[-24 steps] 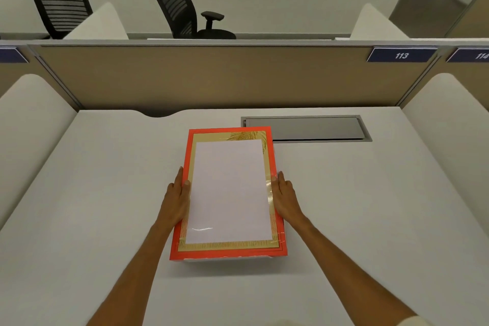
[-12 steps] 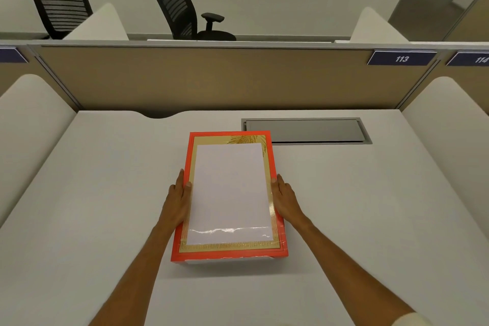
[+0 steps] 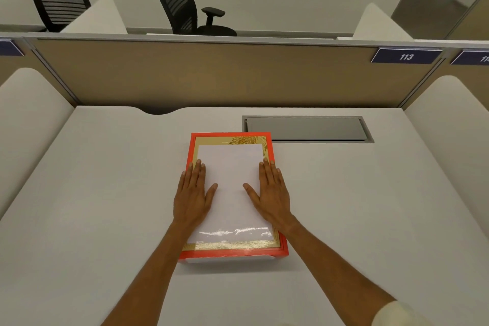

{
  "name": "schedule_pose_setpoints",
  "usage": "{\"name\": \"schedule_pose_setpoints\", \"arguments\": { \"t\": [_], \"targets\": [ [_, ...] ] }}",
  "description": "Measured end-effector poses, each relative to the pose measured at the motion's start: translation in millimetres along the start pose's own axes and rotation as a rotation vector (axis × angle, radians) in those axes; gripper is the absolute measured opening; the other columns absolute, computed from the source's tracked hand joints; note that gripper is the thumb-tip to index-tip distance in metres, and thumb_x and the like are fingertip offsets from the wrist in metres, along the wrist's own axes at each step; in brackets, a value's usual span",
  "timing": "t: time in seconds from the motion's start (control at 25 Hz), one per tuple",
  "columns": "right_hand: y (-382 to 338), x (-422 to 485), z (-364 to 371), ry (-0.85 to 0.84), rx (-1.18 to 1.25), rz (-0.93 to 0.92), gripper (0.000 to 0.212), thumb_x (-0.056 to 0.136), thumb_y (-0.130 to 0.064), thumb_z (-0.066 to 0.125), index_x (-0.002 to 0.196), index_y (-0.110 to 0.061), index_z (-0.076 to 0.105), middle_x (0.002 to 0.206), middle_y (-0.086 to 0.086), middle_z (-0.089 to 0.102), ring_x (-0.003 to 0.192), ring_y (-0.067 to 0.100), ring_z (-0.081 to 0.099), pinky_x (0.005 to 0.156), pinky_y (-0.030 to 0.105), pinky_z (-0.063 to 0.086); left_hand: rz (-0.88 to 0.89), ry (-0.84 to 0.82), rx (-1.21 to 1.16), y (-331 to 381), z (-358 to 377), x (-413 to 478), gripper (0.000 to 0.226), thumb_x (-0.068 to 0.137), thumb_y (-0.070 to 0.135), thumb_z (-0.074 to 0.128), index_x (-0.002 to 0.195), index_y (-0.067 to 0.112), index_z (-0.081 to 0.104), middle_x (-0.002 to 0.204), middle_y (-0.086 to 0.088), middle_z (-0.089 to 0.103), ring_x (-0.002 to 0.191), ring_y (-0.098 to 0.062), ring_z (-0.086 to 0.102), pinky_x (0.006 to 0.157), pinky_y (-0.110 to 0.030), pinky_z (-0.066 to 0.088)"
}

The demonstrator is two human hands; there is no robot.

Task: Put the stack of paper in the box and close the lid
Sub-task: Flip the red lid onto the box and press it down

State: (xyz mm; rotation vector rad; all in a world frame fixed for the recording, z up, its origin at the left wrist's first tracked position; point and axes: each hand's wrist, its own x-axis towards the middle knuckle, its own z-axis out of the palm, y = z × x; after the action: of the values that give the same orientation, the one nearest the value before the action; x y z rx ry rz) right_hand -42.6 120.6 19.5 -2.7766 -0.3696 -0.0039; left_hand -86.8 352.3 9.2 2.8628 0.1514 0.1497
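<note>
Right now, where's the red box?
Head view: the red box sits mid-desk, just left of the grey cable hatch, with the left hand and right hand flat on its lid.

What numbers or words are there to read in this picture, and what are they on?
"113": white digits on the dark blue sign on the desk divider.
"11...": on the next blue sign, cut off by the picture's right edge.
Blue sign at far left: no text shows.
Red box lid: a gold leaf pattern, no words.

Second sign (image 3: pixel 473 58) cut off by right edge
</note>
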Motion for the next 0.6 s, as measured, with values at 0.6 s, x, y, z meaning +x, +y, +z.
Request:
{"name": "schedule_pose_setpoints", "arguments": {
  "t": [0.6],
  "targets": [
    [3, -1, 24, -0.037, -0.061, 0.007, 0.085, 0.091, -0.068, 0.020, 0.154, -0.014, 0.000, 0.163, 0.001, 0.000, 0.150, 0.017, -0.002, 0.120, 0.030, -0.003, -0.017, -0.049, 0.047, -3, 20, 0, 0.078, 0.096, 0.060, 0.015, 0.156, 0.012, 0.012, 0.165, -0.004, 0.012, 0.153, -0.020, 0.010, 0.125, -0.039, 0.014]
  ]
}}
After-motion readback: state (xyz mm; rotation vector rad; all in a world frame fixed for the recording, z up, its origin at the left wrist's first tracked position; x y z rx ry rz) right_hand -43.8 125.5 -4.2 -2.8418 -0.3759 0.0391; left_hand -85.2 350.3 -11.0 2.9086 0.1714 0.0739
